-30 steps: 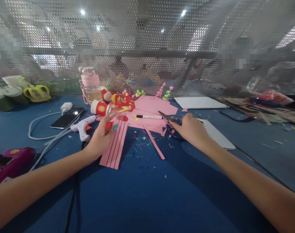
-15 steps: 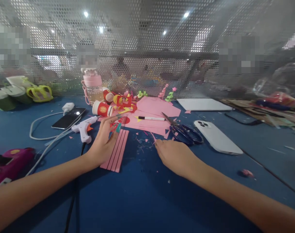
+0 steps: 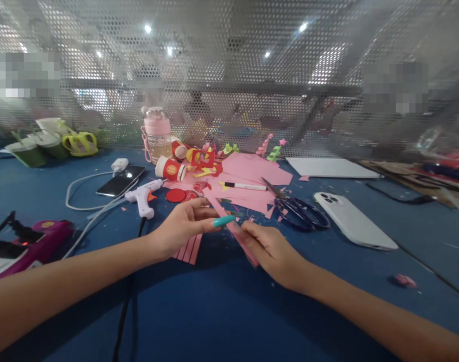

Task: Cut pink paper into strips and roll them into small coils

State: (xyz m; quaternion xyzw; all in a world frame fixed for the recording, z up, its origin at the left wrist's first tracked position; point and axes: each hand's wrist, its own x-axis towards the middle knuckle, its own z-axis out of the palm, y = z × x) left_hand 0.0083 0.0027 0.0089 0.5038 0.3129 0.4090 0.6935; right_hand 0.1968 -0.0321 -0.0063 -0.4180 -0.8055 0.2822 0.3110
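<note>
Between my two hands runs a narrow pink paper strip (image 3: 248,251), slanting from upper left to lower right above the table. My left hand (image 3: 184,223), with a long teal thumbnail, is closed on the strip's upper part. Lower down, my right hand (image 3: 270,249) pinches the same strip between thumb and fingers. Partly hidden under my left hand, several pink paper strips (image 3: 190,250) lie side by side on the blue table. Past my right hand rest blue-handled scissors (image 3: 302,213), and a black-and-white marker (image 3: 248,186) lies on pink paper sheets (image 3: 259,168).
To the left are a white glue gun (image 3: 142,197), a black phone (image 3: 120,181) with a charging cable, and a magenta power strip (image 3: 33,246). A pink-lidded bottle (image 3: 157,136) and a red paper cup (image 3: 171,169) stand behind. A white phone (image 3: 353,221) lies right.
My left hand has moved right, off the strips lying on the table, and now meets my right hand at the pink strip. The view has shifted slightly left.
</note>
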